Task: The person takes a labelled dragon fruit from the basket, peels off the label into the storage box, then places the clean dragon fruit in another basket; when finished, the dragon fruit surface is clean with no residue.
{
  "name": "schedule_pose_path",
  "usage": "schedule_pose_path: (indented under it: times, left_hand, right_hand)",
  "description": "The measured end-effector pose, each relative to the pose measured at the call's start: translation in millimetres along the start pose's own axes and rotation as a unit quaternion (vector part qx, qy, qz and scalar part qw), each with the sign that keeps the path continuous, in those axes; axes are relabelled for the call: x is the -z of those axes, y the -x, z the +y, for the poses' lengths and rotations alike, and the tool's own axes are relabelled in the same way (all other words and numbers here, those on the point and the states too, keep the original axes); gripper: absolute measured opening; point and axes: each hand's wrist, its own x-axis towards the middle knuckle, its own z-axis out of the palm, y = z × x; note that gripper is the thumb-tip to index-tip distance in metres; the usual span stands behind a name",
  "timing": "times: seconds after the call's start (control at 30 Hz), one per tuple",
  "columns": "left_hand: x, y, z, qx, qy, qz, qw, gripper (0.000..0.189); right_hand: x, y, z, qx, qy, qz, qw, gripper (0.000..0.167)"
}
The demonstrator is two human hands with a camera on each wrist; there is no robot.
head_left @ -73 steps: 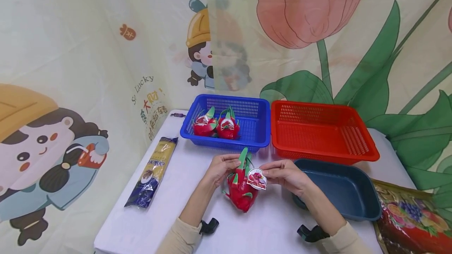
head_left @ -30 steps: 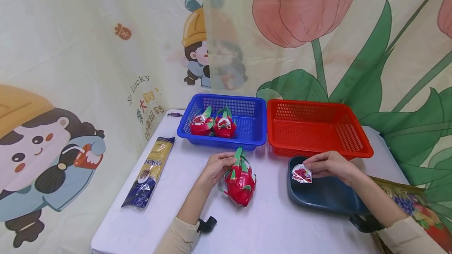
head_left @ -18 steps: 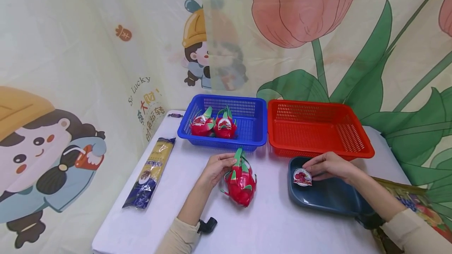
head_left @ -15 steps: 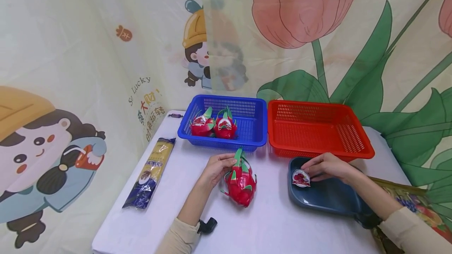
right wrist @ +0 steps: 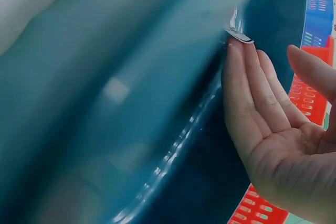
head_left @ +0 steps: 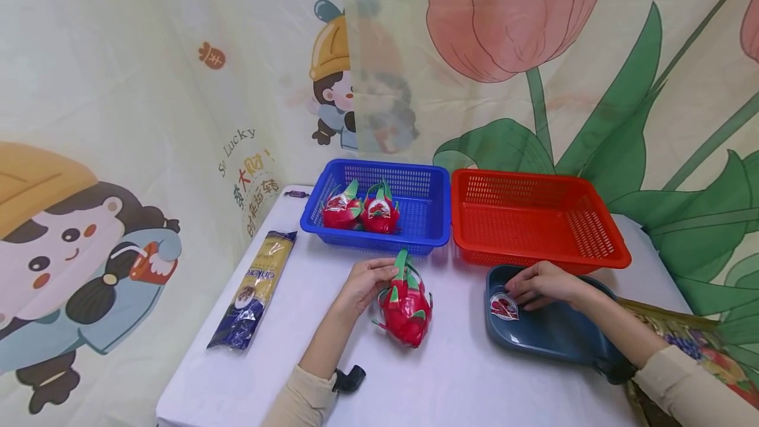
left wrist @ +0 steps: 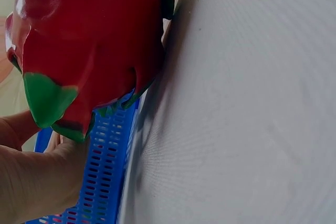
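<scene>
Left hand: fingers pinch the dragon fruit at its leafy top, its body beside them. Right hand: fingers nearly straight, thumb apart, fingertips touching the label inside the tray.

your left hand is pinching, your left forearm slanting inward; your right hand holds its fingers together and nearly straight, thumb apart, your right forearm angled inward too.

Label now inside the tub
</scene>
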Motion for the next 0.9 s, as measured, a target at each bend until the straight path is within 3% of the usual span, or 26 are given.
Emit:
schedule_pose_path:
  times: [0.5,0.73,0.9]
  left_hand:
    - [0.2,-0.2,0.2,0.006,-0.006,0.005,1.0,0.038]
    - [1.0,1.0,1.1,0.002,0.0,0.0,1.0,0.038]
    - [0.5,0.3,0.7,-0.002,0.008,-0.008,0.9999,0.039]
  right_hand:
    - [-5,9.0,-4,-0.011,0.085,0.007,0.9963,0.042]
    - [-13,12.2,-8,-0.012,0.147,0.05,0.9878,0.054]
    - [-11,14.2,-8,-0.004,0.132,0.071,0.9887,0.052]
